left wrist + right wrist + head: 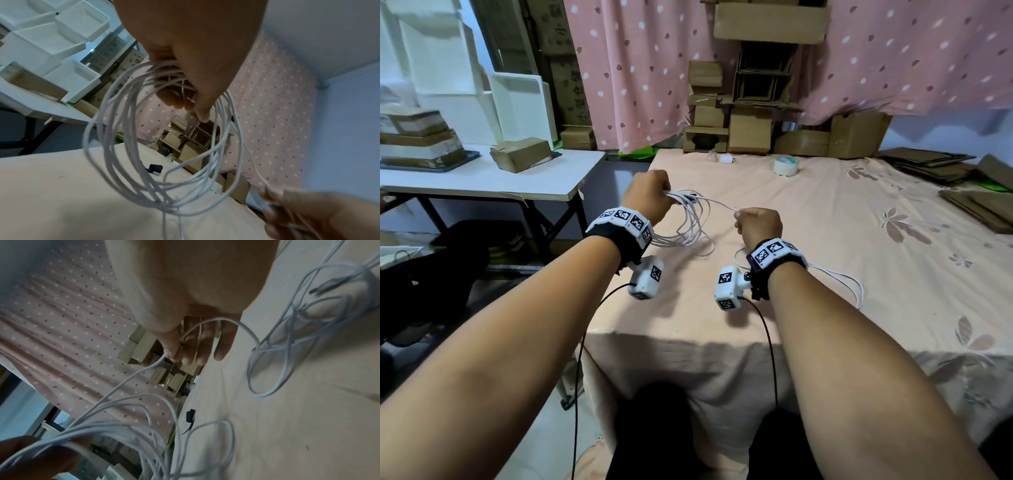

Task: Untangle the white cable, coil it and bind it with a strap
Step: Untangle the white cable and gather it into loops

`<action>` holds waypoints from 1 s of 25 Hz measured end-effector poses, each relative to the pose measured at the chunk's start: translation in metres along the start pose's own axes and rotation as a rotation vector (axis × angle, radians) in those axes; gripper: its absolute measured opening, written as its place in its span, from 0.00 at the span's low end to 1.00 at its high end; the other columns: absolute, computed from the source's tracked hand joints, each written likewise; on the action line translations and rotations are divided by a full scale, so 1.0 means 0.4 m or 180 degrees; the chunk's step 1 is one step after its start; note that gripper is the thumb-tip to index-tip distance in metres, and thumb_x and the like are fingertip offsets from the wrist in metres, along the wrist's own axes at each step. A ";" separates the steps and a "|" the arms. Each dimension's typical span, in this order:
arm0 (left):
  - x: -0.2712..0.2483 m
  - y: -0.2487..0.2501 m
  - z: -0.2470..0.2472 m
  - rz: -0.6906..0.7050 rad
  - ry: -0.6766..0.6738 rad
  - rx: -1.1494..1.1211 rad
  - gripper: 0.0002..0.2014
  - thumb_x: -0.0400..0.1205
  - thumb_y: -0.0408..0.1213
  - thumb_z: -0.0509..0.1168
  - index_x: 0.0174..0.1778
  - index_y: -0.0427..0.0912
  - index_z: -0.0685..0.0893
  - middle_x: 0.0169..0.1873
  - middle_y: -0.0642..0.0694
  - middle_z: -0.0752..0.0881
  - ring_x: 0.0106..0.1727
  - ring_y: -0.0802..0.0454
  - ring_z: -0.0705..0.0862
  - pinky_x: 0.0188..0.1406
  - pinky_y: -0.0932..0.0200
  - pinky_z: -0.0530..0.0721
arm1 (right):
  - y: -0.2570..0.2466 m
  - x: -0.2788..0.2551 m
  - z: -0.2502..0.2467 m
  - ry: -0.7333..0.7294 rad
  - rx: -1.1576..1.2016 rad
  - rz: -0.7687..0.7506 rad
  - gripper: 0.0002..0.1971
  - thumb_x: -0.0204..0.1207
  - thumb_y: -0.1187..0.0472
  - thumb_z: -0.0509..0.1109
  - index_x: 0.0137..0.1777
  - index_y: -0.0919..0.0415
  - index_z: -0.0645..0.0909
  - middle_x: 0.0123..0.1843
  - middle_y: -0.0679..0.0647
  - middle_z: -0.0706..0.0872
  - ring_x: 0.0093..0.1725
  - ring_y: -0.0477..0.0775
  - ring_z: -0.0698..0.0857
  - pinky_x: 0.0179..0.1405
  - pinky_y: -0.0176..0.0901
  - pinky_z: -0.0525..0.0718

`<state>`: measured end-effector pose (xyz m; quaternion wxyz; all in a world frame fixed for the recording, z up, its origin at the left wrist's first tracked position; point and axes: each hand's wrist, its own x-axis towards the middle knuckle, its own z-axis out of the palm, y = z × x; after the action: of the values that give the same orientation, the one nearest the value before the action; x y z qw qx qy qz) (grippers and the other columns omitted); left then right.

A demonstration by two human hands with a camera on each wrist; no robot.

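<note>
My left hand [649,197] grips the top of a coil of thin white cable [690,222]; several loops hang from its curled fingers [185,97] down to the peach cloth. One strand runs from the coil to my right hand [758,224], which pinches it between thumb and fingers [174,353]. More loose white cable [287,340] lies tangled on the cloth by my right wrist, with a plug end [320,288] among it. A small black strap [155,167] lies on the cloth beyond the coil, also in the right wrist view as the strap [190,416].
The cloth-covered table [825,274] holds a roll of tape [786,166] and a small white charger [726,158] at the back, flat cardboard [962,185] at the right. Cardboard boxes [750,133] stand against the pink dotted curtain. A white side table [482,178] stands left.
</note>
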<state>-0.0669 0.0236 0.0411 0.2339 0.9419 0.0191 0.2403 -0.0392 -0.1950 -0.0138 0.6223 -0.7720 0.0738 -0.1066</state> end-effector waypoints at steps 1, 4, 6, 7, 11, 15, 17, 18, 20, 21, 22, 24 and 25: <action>0.000 -0.008 -0.004 -0.0052 0.0019 -0.0100 0.15 0.78 0.43 0.77 0.35 0.43 0.78 0.34 0.43 0.83 0.40 0.39 0.82 0.34 0.54 0.73 | 0.008 0.005 -0.007 0.0040 -0.0217 0.0073 0.06 0.78 0.61 0.74 0.43 0.61 0.91 0.38 0.55 0.92 0.40 0.56 0.89 0.49 0.44 0.86; -0.007 -0.009 -0.001 -0.0056 -0.0055 -0.0153 0.11 0.78 0.39 0.76 0.38 0.39 0.81 0.35 0.42 0.83 0.41 0.38 0.81 0.36 0.52 0.76 | -0.007 -0.004 -0.012 -0.0120 -0.1242 0.0242 0.09 0.81 0.62 0.67 0.40 0.63 0.82 0.48 0.58 0.89 0.45 0.62 0.85 0.46 0.46 0.81; -0.014 0.002 0.006 0.0113 -0.0224 -0.0171 0.03 0.78 0.31 0.72 0.43 0.37 0.85 0.39 0.37 0.86 0.44 0.36 0.84 0.39 0.50 0.81 | -0.035 -0.024 0.011 -0.0463 -0.1667 0.0018 0.06 0.77 0.62 0.64 0.44 0.61 0.82 0.52 0.60 0.88 0.47 0.64 0.83 0.49 0.47 0.82; -0.017 0.008 0.010 0.0216 -0.0328 -0.0149 0.04 0.78 0.27 0.69 0.46 0.35 0.86 0.41 0.35 0.88 0.46 0.34 0.85 0.41 0.49 0.81 | -0.048 -0.031 0.028 -0.0705 -0.1690 -0.0197 0.08 0.75 0.62 0.64 0.49 0.57 0.84 0.55 0.58 0.89 0.51 0.65 0.85 0.54 0.49 0.84; -0.024 0.025 0.021 0.0428 -0.0535 0.0059 0.11 0.76 0.24 0.60 0.48 0.36 0.85 0.43 0.36 0.87 0.48 0.34 0.82 0.40 0.53 0.75 | -0.086 -0.059 0.084 -0.1159 -0.1333 -0.0750 0.09 0.75 0.62 0.65 0.36 0.54 0.84 0.43 0.57 0.92 0.48 0.64 0.88 0.49 0.48 0.84; -0.035 0.028 0.009 0.0024 -0.0355 0.0270 0.16 0.80 0.40 0.66 0.27 0.42 0.73 0.27 0.43 0.77 0.35 0.35 0.78 0.30 0.56 0.70 | -0.100 -0.055 0.084 -0.1058 -0.0951 -0.1102 0.12 0.72 0.55 0.67 0.37 0.63 0.87 0.34 0.59 0.88 0.38 0.63 0.85 0.43 0.52 0.84; -0.037 0.035 0.007 -0.0065 -0.0269 0.0246 0.17 0.78 0.37 0.65 0.24 0.41 0.71 0.24 0.44 0.74 0.32 0.36 0.76 0.29 0.56 0.68 | -0.111 -0.060 0.087 -0.1065 -0.0760 -0.1229 0.13 0.71 0.56 0.70 0.51 0.59 0.89 0.48 0.55 0.88 0.48 0.55 0.83 0.51 0.49 0.81; -0.041 0.040 0.006 -0.0116 -0.0283 0.0233 0.16 0.76 0.35 0.65 0.24 0.41 0.71 0.23 0.44 0.74 0.31 0.37 0.75 0.28 0.56 0.68 | -0.120 -0.064 0.090 -0.1145 -0.0648 -0.1260 0.20 0.69 0.56 0.72 0.62 0.56 0.86 0.59 0.54 0.85 0.57 0.53 0.81 0.59 0.47 0.79; -0.045 0.048 0.006 -0.0175 -0.0352 0.0151 0.14 0.74 0.33 0.65 0.23 0.41 0.71 0.22 0.44 0.74 0.30 0.38 0.74 0.25 0.57 0.66 | -0.126 -0.078 0.103 -0.1682 -0.0464 -0.1118 0.32 0.61 0.58 0.73 0.71 0.53 0.81 0.65 0.54 0.82 0.63 0.52 0.79 0.63 0.46 0.78; -0.044 0.049 0.008 -0.0181 -0.0398 0.0092 0.15 0.74 0.34 0.65 0.23 0.42 0.71 0.22 0.44 0.74 0.29 0.39 0.73 0.24 0.57 0.65 | -0.120 -0.081 0.110 -0.1917 -0.0555 -0.1046 0.32 0.59 0.60 0.72 0.68 0.51 0.82 0.59 0.53 0.85 0.58 0.53 0.82 0.58 0.46 0.79; -0.044 0.047 0.012 -0.0170 -0.0431 0.0034 0.16 0.75 0.35 0.66 0.22 0.42 0.71 0.21 0.44 0.73 0.28 0.40 0.72 0.23 0.57 0.64 | -0.112 -0.081 0.115 -0.1905 -0.0804 -0.1030 0.27 0.59 0.62 0.72 0.63 0.48 0.83 0.52 0.51 0.87 0.52 0.54 0.84 0.53 0.46 0.81; -0.048 0.050 0.017 -0.0095 -0.0456 -0.0042 0.19 0.76 0.37 0.67 0.21 0.41 0.69 0.20 0.43 0.72 0.26 0.42 0.68 0.23 0.57 0.62 | -0.096 -0.076 0.109 -0.1290 -0.1460 -0.1114 0.12 0.67 0.57 0.75 0.50 0.45 0.83 0.43 0.49 0.88 0.45 0.59 0.86 0.47 0.48 0.83; -0.051 0.052 0.016 -0.0050 -0.0432 -0.0065 0.19 0.76 0.37 0.67 0.21 0.41 0.69 0.20 0.43 0.71 0.26 0.42 0.67 0.23 0.57 0.61 | -0.090 -0.075 0.101 -0.0912 -0.1701 -0.1154 0.06 0.70 0.53 0.74 0.46 0.46 0.82 0.39 0.49 0.87 0.44 0.61 0.85 0.46 0.49 0.83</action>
<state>-0.0837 -0.0007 0.0365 0.2462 0.9534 0.0082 0.1741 -0.0584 -0.1417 0.0110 0.3733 -0.9152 -0.1272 -0.0828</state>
